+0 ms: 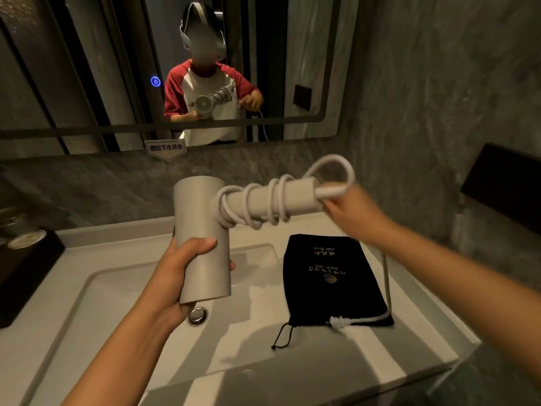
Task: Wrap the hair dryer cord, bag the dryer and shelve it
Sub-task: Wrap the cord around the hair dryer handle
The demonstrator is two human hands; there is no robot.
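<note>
My left hand [178, 276] grips the barrel of a pale grey hair dryer [202, 238], held over the sink with its handle pointing right. The white cord [263, 206] coils several times around the handle and makes a loop past its end. My right hand [351, 215] pinches the cord at the handle's tip. The rest of the cord hangs down from that hand and trails across a black drawstring bag [330, 279] with gold print, which lies flat on the counter to the right of the sink.
A white sink basin [117, 288] with a metal drain [198, 315] lies below the dryer. A dark tray [23, 268] stands on the counter at the left. A mirror [87, 68] hangs ahead, and a black wall fixture [503, 183] juts out on the right.
</note>
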